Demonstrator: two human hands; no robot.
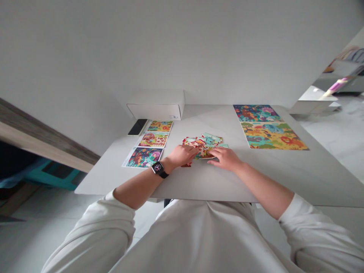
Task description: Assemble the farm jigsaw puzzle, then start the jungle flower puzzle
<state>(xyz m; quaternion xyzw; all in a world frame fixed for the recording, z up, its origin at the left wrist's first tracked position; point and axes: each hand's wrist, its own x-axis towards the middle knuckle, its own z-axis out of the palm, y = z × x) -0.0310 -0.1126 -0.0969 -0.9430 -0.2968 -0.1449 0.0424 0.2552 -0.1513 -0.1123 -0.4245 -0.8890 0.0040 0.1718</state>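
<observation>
A loose heap of colourful puzzle pieces lies in the middle of the white table. My left hand, with a black watch on its wrist, rests on the heap's left side with fingers curled over some pieces. My right hand lies on the heap's near right edge, fingers stretched flat and pressing on the pieces. What the left fingers hold is hidden.
Three picture cards lie in a row at the left, with a black phone beside them. A white box stands at the back by the wall. Two finished puzzles lie at the right.
</observation>
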